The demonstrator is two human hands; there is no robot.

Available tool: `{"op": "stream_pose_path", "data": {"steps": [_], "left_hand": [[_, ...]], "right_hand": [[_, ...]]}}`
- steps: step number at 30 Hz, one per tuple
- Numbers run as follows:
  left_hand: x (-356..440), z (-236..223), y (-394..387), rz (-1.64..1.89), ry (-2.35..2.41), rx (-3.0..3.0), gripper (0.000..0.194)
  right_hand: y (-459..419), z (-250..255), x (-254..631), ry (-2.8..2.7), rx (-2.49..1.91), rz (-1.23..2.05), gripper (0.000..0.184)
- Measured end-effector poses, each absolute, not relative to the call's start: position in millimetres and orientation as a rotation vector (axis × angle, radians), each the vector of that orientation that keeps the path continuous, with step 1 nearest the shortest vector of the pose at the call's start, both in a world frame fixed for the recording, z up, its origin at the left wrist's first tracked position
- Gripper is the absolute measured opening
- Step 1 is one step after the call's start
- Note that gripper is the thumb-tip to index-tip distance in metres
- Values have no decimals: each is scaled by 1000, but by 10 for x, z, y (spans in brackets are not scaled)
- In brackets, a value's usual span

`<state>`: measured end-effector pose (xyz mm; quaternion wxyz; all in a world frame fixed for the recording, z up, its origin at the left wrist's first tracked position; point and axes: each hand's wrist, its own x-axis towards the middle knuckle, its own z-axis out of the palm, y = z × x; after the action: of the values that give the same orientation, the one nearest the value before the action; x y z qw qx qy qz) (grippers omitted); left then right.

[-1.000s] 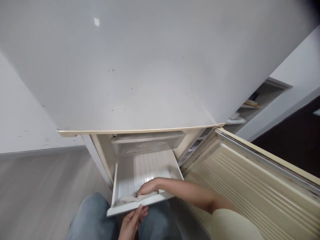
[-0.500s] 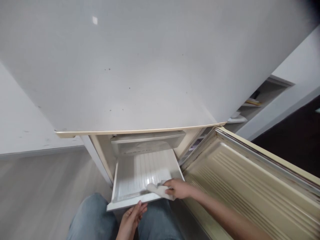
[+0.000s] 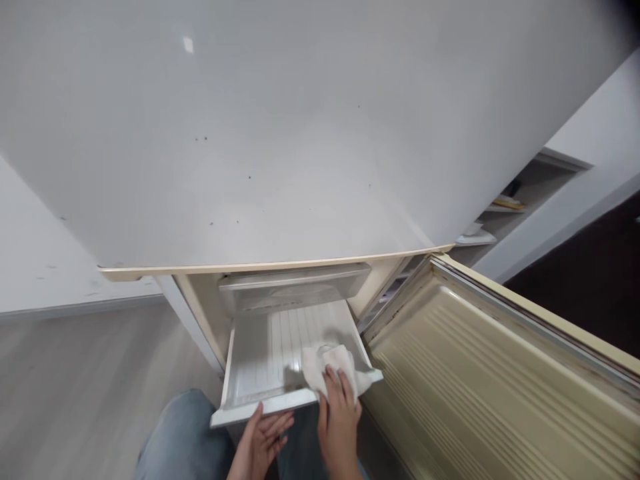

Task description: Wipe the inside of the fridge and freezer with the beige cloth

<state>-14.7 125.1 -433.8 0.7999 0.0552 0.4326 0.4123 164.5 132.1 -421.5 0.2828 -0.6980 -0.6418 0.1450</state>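
A shallow white drawer [image 3: 260,357] is pulled out of the lower compartment of a small refrigerator. My left hand [image 3: 260,443] is at its front edge, thumb against the front face and the other fingers reaching beneath, palm turned up. With my right hand [image 3: 340,420] I press a crumpled white cloth [image 3: 320,373] onto the drawer's front right corner, where it drapes over the rim. Fingers lie on top of the cloth, and the part of the drawer below it is hidden. The drawer's ribbed floor shows behind the cloth.
The cream refrigerator door [image 3: 480,373] stands open on the right, its seal edge stained. Above the drawer is a frosted flap [image 3: 295,287]. The wide grey refrigerator top [image 3: 280,153] fills the upper view. My knee [image 3: 185,433] is close below left. Wall shelves [image 3: 500,207] hold items at right.
My right hand has swung from the right side to below the drawer corner, and the cloth is now spread wider over that corner. My left hand stays at the front edge, fingers straighter.
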Motion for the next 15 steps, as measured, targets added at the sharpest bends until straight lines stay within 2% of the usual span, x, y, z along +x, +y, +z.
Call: {"op": "stream_pose_path", "data": {"steps": [2, 4, 9, 12, 15], "left_hand": [[-201, -4379, 1248, 877, 817, 103, 60], [-236, -4416, 1226, 891, 730, 86, 62], [-238, -4478, 1141, 946, 690, 46, 22], [-180, -4473, 1135, 995, 756, 86, 26], [-96, -4414, 1186, 1054, 857, 163, 41]], "right_hand": [[1295, -4208, 1451, -1737, -1781, 506, 40], [1264, -4178, 1277, -1776, -1689, 629, 41], [1283, -3952, 904, -1845, -1463, 867, 39], [1445, -3741, 1030, -1760, -1346, 1090, 38], [1606, -3541, 1668, -1479, -1336, 1381, 46]]}}
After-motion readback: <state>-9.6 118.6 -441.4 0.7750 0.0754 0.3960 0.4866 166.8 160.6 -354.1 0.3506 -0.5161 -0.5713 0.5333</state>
